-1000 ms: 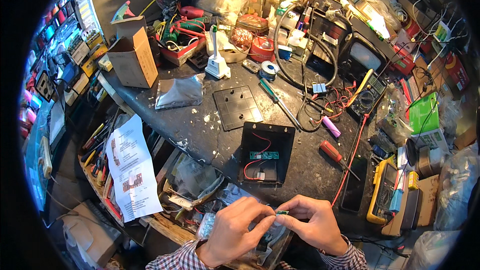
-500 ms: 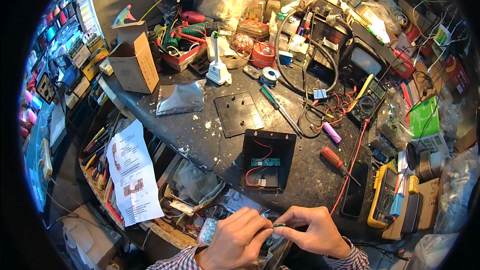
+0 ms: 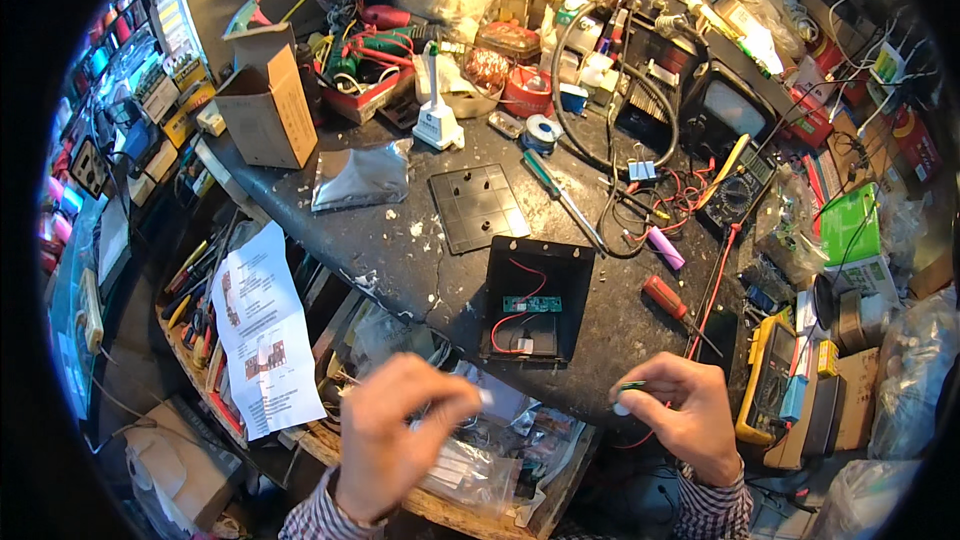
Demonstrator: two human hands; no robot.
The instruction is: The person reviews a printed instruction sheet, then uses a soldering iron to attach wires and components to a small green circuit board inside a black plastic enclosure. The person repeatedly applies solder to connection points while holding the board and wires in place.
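Above an open drawer [image 3: 545, 495] full of small bags, my left hand [image 3: 395, 430] is raised, its fingers pinched and smeared by motion. A tiny whitish spot shows at its fingertips, too blurred to name. Between thumb and fingers my right hand [image 3: 690, 410] grips a small green circuit board [image 3: 630, 386] by the bench's front edge; a round white piece [image 3: 622, 408] shows beside it. Farther in on the bench lies a black plastic case [image 3: 565, 275]. Inside it are another green circuit board [image 3: 548, 304] and red wires. The flat black cover [image 3: 470, 210] rests behind the case.
A green-handled screwdriver [image 3: 560, 200] and a red-handled screwdriver [image 3: 665, 298] lie on the dark bench. Multimeters [image 3: 765, 380] and cables crowd the right side. A printed sheet [image 3: 262, 340] hangs over tools at left. A cardboard box [image 3: 265, 110] stands at the back left.
My hands have parted: the left moved left and up, the right moved right and up with the green circuit board. The drawer between them has come into view.
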